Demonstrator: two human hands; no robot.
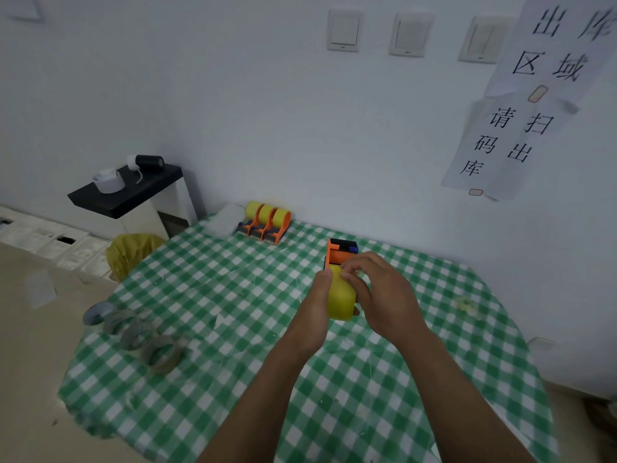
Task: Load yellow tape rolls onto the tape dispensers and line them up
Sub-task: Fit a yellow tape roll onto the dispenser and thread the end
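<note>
While both hands work at centre, table (207, 295): green-check cloth, wall along its 12 o'clock side, drop to the floor from 7 to 10 o'clock.
Hands: left hand (314, 305) wraps the roll from 9 o'clock, thumb along its side; right hand (384, 295) curls over the top from 3 o'clock, fingertips pinching at the roll's surface.
Row (265, 222): three loaded dispensers side by side at 11 o'clock, against the wall.
Clear rolls (133, 332): about four in a chain at 8 o'clock, near the edge.
Dispenser (339, 253): orange, cutter end toward 12 o'clock, just beyond the hands.
Roll (340, 299): yellow, at the dispenser's near end; whether it is fully seated is hidden.
Risk: the tape end could slip from the pinch and restick; a crooked roll could bind on its hub; a slack left grip would drop both onto the cloth.
Room: open cloth between hands and row; free space at the row's 3 o'clock side for lining up; the left forearm lies nearest the clear rolls and edge.
</note>
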